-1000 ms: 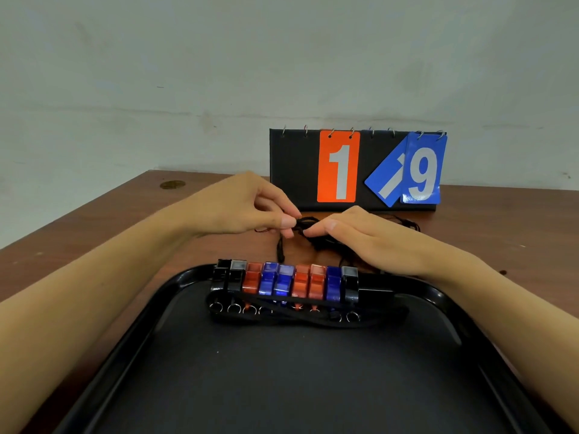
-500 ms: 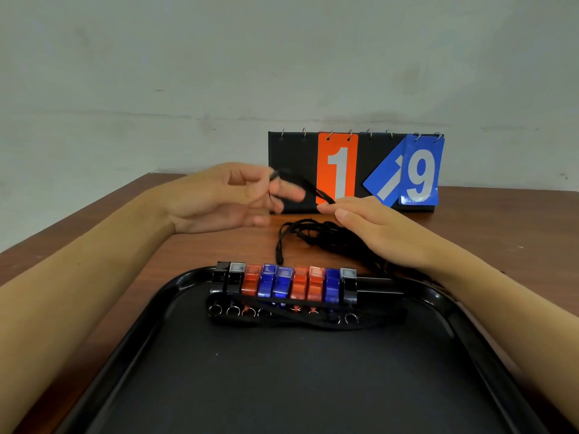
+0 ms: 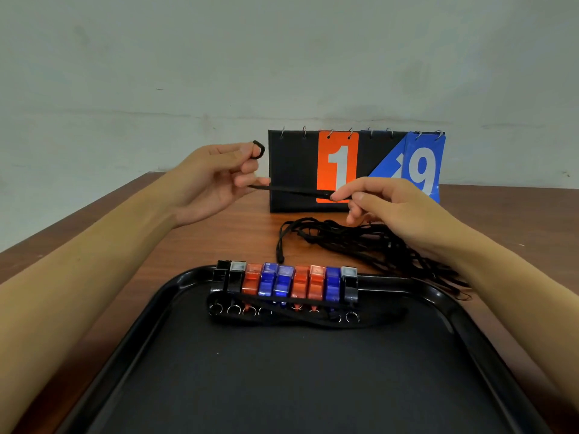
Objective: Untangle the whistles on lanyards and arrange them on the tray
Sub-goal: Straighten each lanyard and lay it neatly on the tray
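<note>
A second ago both hands were down on the counter (image 3: 150, 245), pinching at the knot of cords; now they are raised and drawn apart. The left hand (image 3: 216, 180) pinches one black lanyard (image 3: 294, 192), its end curling above the fingertips, while the right hand (image 3: 398, 208) pinches the same cord further along, so it runs taut between them. One strand seems to be coming free of the tangle (image 3: 360, 239) (the rest lies heaped on the counter beneath the right hand, trailing over the tray's far right rim). The whistles (image 3: 285, 281) sit in a neat row, black, clear, red and blue, at the far end of the black tray (image 3: 131, 333). Behind stands a flip scoreboard (image 3: 294, 170): an orange card reads "1", a blue card "9", with another blue card beside it half flipped.
</note>
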`<state>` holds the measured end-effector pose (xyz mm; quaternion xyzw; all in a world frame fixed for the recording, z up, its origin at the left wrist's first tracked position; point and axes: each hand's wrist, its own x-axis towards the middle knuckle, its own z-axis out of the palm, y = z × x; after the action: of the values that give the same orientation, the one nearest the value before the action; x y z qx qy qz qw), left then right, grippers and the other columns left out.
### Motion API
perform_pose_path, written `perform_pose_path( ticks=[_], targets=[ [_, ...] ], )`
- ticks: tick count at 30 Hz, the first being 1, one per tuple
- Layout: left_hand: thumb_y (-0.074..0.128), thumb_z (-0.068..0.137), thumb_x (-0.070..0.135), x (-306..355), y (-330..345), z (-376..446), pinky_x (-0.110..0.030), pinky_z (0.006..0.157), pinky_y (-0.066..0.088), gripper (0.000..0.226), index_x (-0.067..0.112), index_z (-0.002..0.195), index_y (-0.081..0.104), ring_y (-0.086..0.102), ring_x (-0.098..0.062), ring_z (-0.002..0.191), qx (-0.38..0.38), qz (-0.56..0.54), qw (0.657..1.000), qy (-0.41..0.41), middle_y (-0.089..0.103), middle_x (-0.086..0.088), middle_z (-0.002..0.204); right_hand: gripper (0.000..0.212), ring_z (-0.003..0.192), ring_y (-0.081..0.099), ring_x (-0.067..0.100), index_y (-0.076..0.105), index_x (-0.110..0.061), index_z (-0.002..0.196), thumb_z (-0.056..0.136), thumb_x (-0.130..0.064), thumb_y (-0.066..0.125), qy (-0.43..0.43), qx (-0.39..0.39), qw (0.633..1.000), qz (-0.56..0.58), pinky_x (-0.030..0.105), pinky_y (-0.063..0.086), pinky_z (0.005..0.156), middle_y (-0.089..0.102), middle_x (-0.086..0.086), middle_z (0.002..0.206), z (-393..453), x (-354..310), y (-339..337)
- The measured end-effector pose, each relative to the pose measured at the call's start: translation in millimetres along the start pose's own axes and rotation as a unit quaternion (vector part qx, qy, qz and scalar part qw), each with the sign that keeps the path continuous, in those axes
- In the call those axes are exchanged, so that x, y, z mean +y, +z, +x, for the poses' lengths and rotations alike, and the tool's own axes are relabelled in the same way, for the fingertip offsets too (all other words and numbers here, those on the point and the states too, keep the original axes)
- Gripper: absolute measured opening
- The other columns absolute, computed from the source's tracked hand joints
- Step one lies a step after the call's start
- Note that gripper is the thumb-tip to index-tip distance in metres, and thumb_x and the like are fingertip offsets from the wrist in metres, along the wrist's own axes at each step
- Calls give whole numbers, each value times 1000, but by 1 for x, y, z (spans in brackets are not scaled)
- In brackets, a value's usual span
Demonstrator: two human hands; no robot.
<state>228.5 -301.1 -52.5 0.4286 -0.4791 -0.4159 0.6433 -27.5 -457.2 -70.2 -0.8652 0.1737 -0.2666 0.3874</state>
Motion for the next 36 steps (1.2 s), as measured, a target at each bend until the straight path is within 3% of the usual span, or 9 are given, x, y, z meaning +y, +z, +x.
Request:
perform_pose_path(
  ticks=[3, 6, 12, 15, 19, 24, 28, 32, 36],
  targets=[
    [47, 107, 14, 2, -13, 0, -19, 61, 45, 21, 11, 96, 65, 32, -5, 50, 57, 49, 997, -23, 48, 3, 73, 35, 75, 64, 7, 75, -25, 111, 108, -11, 42, 17, 11, 999, 48, 22, 54, 78, 61, -1, 78, 1, 1, -5],
    [49, 108, 13, 1, -27, -1, -16, 49, 30, 22, 11, 97, 67, 30, -3, 50, 86, 125, 987, -50, 52, 5, 73, 34, 69, 59, 6, 74, -23, 114, 109, -13, 42, 37, 22, 997, 64, 23, 54, 71, 60, -4, 76, 2, 3, -9],
    [56, 105, 20, -4, -31, -1, -19, 58, 26, 22, 7, 114, 72, 35, -2, 46, 115, 238, 960, -90, 60, 10, 71, 30, 68, 59, 15, 73, -22, 117, 108, -15, 46, 62, 70, 994, 51, 21, 49, 59, 66, -2, 79, 3, 10, -18],
    [54, 106, 16, -3, -23, -1, -17, 50, 26, 26, 3, 120, 71, 34, -3, 49, 92, 222, 967, -83, 66, 5, 82, 27, 67, 66, 8, 74, -18, 116, 106, -18, 49, 59, 72, 995, 38, 17, 53, 60, 74, 2, 86, 0, 7, -18],
    [47, 107, 6, -2, 4, -5, -19, 49, 26, 29, 5, 123, 71, 34, -6, 54, 9, 239, 969, -68, 72, 1, 90, 29, 66, 71, 7, 71, -15, 121, 106, -24, 48, 53, 40, 997, 32, 17, 56, 60, 77, 6, 91, -4, -2, -5],
    [52, 104, 8, 0, 42, -15, -23, 52, 28, 15, 7, 119, 51, 30, -9, 51, -67, 301, 951, -14, 72, 10, 67, 38, 66, 75, 17, 48, -24, 142, 104, -21, 52, 13, -15, 999, 31, 23, 58, 60, 81, 2, 91, -9, -14, 10],
    [62, 95, 20, 0, 58, -19, -21, 51, 32, 26, 11, 112, 44, 37, -9, 50, -96, 297, 950, -3, 79, 1, 84, 52, 69, 76, 20, 35, -26, 151, 102, -21, 54, -20, -79, 996, 28, 24, 58, 62, 81, 1, 95, -15, -20, 16],
    [62, 94, 21, -2, 59, -20, -22, 52, 35, 29, 7, 112, 45, 40, -10, 52, -107, 325, 940, 11, 80, -1, 87, 51, 68, 75, 19, 44, -22, 144, 95, -31, 55, -30, -103, 991, 80, 23, 56, 62, 80, 8, 95, -16, -24, 16],
    [63, 95, 20, -3, 60, -21, -18, 52, 38, 31, 3, 115, 46, 46, -7, 51, -100, 340, 935, 4, 80, 1, 82, 28, 64, 71, 20, 59, -15, 124, 99, -26, 54, -32, -76, 992, 98, 24, 56, 60, 78, 10, 82, -17, -24, 21]
  ],
)
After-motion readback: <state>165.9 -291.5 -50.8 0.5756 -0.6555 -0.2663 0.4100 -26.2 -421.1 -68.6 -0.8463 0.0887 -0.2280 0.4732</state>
